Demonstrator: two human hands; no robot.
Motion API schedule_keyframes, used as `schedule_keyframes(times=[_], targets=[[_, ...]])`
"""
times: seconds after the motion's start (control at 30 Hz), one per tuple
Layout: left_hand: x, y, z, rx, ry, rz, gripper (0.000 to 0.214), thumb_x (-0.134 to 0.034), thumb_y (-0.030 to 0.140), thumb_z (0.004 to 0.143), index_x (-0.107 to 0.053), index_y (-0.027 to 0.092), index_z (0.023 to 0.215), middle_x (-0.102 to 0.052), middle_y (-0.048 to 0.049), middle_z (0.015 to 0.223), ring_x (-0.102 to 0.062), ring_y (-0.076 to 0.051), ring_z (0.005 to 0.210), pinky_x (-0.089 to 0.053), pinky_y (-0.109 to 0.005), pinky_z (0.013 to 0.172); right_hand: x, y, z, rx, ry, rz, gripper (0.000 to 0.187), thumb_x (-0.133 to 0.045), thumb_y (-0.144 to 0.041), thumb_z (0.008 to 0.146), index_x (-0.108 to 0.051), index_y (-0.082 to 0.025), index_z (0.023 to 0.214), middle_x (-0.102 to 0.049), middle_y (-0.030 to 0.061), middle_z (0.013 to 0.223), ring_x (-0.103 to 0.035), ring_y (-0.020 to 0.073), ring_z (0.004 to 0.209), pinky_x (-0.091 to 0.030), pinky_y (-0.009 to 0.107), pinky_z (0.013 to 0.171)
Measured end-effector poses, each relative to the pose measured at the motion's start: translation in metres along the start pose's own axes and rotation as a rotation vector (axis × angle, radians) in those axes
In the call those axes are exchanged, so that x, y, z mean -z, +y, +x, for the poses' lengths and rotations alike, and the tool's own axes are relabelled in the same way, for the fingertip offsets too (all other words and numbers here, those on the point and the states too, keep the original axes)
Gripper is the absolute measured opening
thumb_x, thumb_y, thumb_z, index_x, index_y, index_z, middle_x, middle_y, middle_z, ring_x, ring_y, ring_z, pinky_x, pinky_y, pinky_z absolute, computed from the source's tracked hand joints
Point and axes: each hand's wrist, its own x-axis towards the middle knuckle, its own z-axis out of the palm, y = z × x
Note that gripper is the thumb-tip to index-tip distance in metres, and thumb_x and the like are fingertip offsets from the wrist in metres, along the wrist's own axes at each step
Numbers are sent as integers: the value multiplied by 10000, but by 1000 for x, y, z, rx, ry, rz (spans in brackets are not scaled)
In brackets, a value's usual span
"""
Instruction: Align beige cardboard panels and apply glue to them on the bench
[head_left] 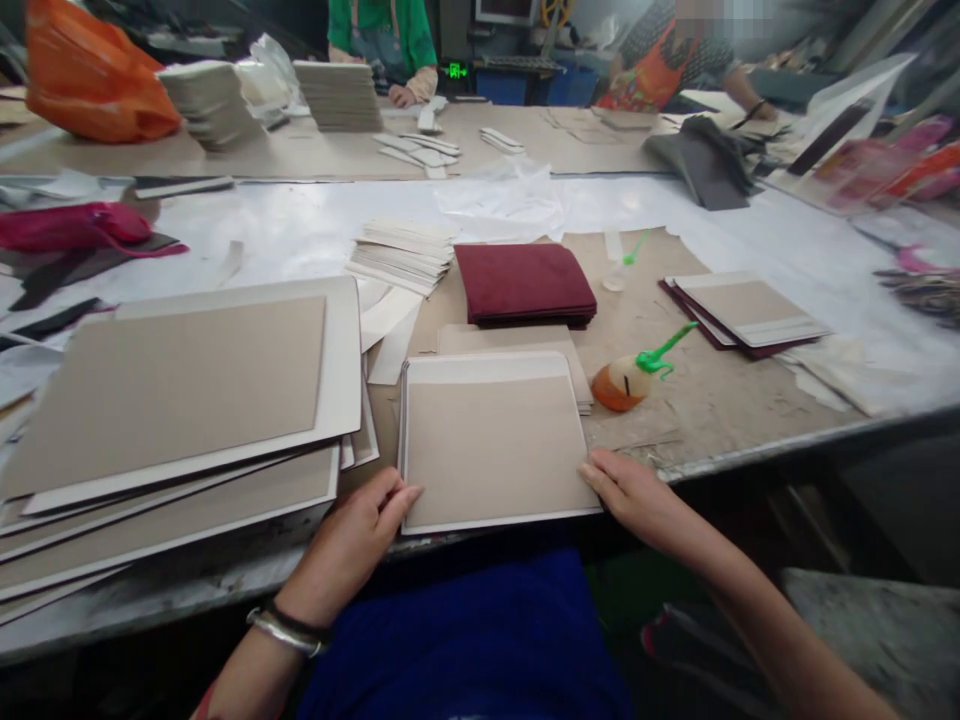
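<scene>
Brown paper covers part of the worktable, where a small board stack lies at the near edge. The left hand and right hand pinch its opposite sides near the front corners; it looks light and stiff, probably best held by those edges.

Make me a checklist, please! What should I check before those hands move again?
1. Left hand at the front panel's left edge: ok.
2. Right hand at its right edge: ok.
3. Bottle with the green nozzle not touching the right hand: ok.
4. Burgundy stack away from both hands: ok, it lies farther back.
5. Big panels on the left stacked neatly: not ok, their edges don't line up.
6. Beige top layer stuck down on the front panel: cannot tell from this view.
</scene>
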Motion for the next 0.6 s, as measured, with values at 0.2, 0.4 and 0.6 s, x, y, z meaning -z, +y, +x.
schedule_keyframes(times=[0.2,0.4,0.6], targets=[[-2,-4,1,-15,26,2,334,-359,527,747,-398,218,627,-429,43,561,-414,-138,547,-313,-247,553,2,-3,-2,2,-4,-15,227,-292,-310,856,-376,-215,668,-499,19,665,-482,162,635,-379,273,601],[-2,-5,1,-21,21,17,332,-357,525,745,-394,218,625,-428,42,561,-430,-140,555,-319,-250,565,-1,0,-2,-3,0,-31,226,-296,-305,860,-369,-215,666,-494,16,669,-480,159,643,-368,271,614],[-1,2,0,-40,40,68,283,-349,464,766,-378,221,625,-436,39,551,-425,-142,541,-302,-259,555,-1,0,-1,11,18,-38,237,-291,-316,851,-386,-215,659,-501,23,655,-481,169,631,-364,286,610]])
